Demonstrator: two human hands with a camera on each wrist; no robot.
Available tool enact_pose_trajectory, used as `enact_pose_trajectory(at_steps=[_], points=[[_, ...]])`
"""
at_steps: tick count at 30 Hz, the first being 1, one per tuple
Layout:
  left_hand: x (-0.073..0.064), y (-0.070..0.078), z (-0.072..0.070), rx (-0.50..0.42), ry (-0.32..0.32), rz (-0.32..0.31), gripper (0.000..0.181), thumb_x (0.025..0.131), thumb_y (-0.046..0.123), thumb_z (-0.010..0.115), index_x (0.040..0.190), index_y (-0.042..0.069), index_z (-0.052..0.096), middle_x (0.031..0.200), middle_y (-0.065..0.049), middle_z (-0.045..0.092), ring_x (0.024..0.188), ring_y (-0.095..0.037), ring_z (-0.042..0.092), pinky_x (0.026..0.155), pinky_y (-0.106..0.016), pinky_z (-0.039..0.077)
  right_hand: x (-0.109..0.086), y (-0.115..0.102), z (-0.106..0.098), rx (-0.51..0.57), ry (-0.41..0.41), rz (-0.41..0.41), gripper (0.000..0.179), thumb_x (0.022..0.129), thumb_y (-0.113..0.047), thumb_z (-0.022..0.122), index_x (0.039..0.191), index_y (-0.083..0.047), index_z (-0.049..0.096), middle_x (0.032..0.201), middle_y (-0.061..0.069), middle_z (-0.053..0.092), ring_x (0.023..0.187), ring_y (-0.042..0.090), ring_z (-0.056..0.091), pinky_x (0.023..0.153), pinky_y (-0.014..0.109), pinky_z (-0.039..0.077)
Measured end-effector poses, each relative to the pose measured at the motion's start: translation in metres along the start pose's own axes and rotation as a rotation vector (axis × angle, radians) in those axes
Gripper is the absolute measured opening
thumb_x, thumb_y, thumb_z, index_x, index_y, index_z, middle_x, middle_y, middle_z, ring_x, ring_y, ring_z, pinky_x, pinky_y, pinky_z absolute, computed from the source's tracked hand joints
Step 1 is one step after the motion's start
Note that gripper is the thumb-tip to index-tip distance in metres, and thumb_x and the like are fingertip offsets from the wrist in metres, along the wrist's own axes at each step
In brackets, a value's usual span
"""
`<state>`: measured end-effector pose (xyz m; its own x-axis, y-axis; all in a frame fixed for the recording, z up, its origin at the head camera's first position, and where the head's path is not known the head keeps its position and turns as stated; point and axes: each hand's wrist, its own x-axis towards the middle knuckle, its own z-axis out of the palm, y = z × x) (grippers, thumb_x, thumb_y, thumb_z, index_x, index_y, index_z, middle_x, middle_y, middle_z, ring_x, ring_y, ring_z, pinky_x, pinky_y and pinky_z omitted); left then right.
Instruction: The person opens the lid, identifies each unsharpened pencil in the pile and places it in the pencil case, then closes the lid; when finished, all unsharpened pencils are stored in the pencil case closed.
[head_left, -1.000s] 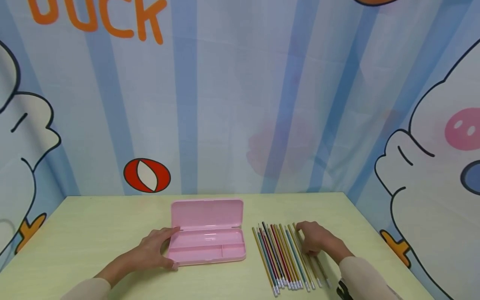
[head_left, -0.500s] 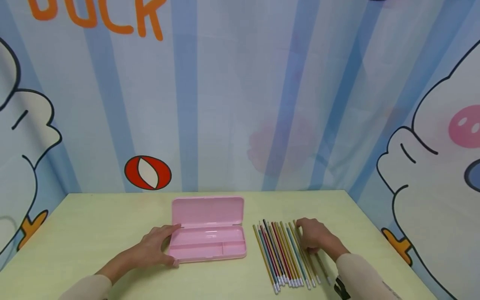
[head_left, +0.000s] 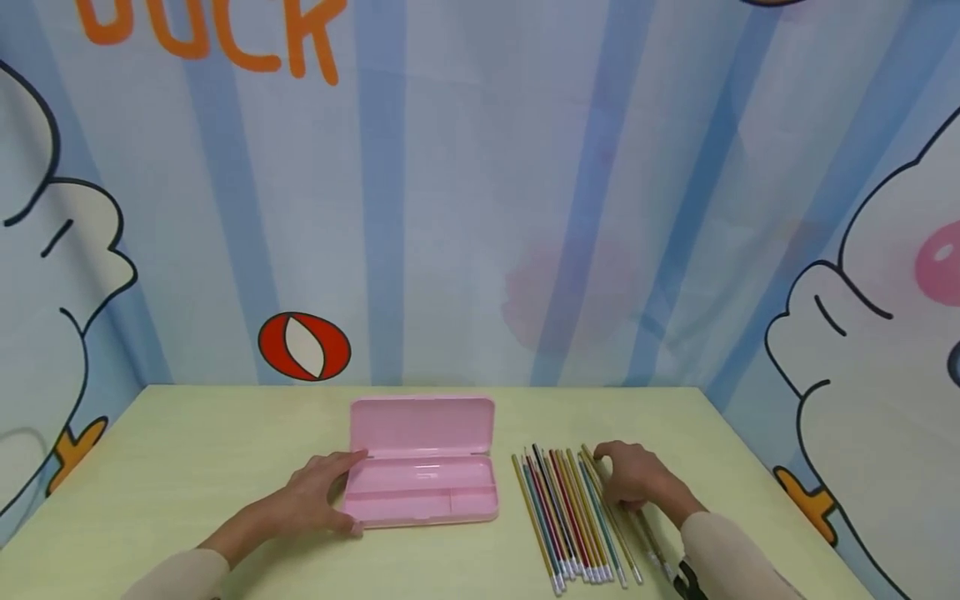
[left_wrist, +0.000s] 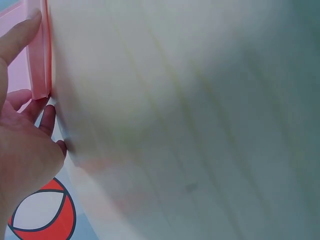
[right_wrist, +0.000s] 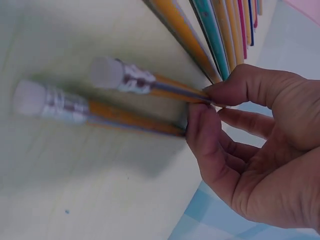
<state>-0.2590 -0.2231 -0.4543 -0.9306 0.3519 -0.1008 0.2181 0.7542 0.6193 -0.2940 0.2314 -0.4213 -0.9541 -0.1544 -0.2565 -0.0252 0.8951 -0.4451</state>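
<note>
An open pink pencil case point(head_left: 422, 423) lies on the table, its lid folded back and its compartments bare. My left hand point(head_left: 307, 502) holds its left side, fingers at the hinge end and thumb at the front corner. In the left wrist view the thumb point(left_wrist: 22, 37) lies along the case edge. Right of the case is a row of pencils point(head_left: 573, 521), yellow, teal, red and dark, with erasers toward me. At the row's right end, my right hand point(head_left: 633, 477) pinches a yellow pencil point(right_wrist: 175, 90) between thumb and index finger. A second yellow pencil point(right_wrist: 130, 117) runs under the index finger.
The pale table point(head_left: 247, 425) ends at a striped blue cloth backdrop point(head_left: 465, 208) with cartoon figures. A black item point(head_left: 686, 581) shows by the right sleeve.
A yellow pencil at the right end has come away from the row toward the right, its eraser end now beside the outermost one. My left hand stays on the pencil case.
</note>
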Motion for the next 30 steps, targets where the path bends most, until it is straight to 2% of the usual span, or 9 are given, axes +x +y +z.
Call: enact_pose_trajectory(at_steps=[6, 11, 14, 17, 19, 23, 30], points=[[0.000, -0.001, -0.001, 0.015, 0.021, 0.036, 0.098, 0.069, 0.032, 0.089, 0.150, 0.006, 0.041, 0.151, -0.022, 0.045, 0.130, -0.042, 0.040, 0.107, -0.072, 0.029, 0.001, 0.010, -0.019, 0.175, -0.069, -0.027, 0.064, 0.081, 0.006, 0.061, 0.143, -0.001, 0.047, 0.053, -0.001, 0.036, 0.048, 0.012, 0.027, 0.048, 0.029, 0.029], [0.001, -0.002, 0.000, 0.017, 0.015, 0.035, 0.098, 0.069, 0.031, 0.089, 0.150, 0.005, 0.041, 0.150, -0.022, 0.045, 0.130, -0.042, 0.040, 0.108, -0.071, 0.029, 0.001, 0.019, -0.030, 0.330, -0.145, -0.065, 0.063, 0.088, 0.001, 0.058, 0.148, 0.003, 0.038, 0.054, 0.001, 0.044, 0.049, 0.013, 0.029, 0.050, 0.032, 0.030], [0.001, -0.001, 0.002, 0.007, 0.008, 0.015, 0.098, 0.069, 0.031, 0.089, 0.150, 0.006, 0.041, 0.151, -0.022, 0.045, 0.131, -0.042, 0.039, 0.109, -0.071, 0.028, 0.002, 0.024, -0.033, 0.376, -0.157, -0.089, 0.062, 0.091, -0.003, 0.058, 0.149, 0.005, 0.036, 0.058, 0.003, 0.053, 0.050, 0.013, 0.040, 0.052, 0.033, 0.042], [0.001, 0.000, 0.002, 0.005, 0.005, 0.011, 0.098, 0.069, 0.031, 0.089, 0.151, 0.006, 0.041, 0.151, -0.021, 0.044, 0.131, -0.041, 0.039, 0.109, -0.071, 0.028, 0.004, 0.028, -0.035, 0.421, -0.166, -0.110, 0.064, 0.092, -0.008, 0.059, 0.150, 0.006, 0.035, 0.065, 0.004, 0.058, 0.055, 0.014, 0.050, 0.060, 0.038, 0.055], [0.001, 0.000, 0.002, 0.006, 0.003, 0.018, 0.097, 0.070, 0.031, 0.089, 0.151, 0.006, 0.040, 0.151, -0.022, 0.044, 0.131, -0.042, 0.039, 0.109, -0.071, 0.028, 0.005, 0.031, -0.037, 0.453, -0.180, -0.119, 0.064, 0.093, -0.010, 0.060, 0.150, 0.006, 0.034, 0.071, 0.007, 0.060, 0.060, 0.015, 0.054, 0.065, 0.040, 0.058], [0.000, 0.000, 0.002, 0.009, 0.004, 0.035, 0.096, 0.070, 0.030, 0.088, 0.151, 0.006, 0.040, 0.150, -0.022, 0.045, 0.130, -0.042, 0.040, 0.108, -0.071, 0.029, 0.005, 0.033, -0.040, 0.508, -0.218, -0.150, 0.061, 0.095, -0.009, 0.058, 0.150, 0.003, 0.036, 0.083, 0.011, 0.062, 0.069, 0.018, 0.059, 0.067, 0.041, 0.059], [0.001, -0.001, 0.002, 0.018, 0.015, 0.055, 0.096, 0.070, 0.030, 0.088, 0.150, 0.005, 0.041, 0.149, -0.022, 0.046, 0.128, -0.042, 0.040, 0.107, -0.071, 0.030, 0.002, 0.030, -0.046, 0.587, -0.297, -0.203, 0.069, 0.093, -0.005, 0.058, 0.155, 0.000, 0.029, 0.085, 0.007, 0.061, 0.073, 0.019, 0.058, 0.064, 0.038, 0.055]])
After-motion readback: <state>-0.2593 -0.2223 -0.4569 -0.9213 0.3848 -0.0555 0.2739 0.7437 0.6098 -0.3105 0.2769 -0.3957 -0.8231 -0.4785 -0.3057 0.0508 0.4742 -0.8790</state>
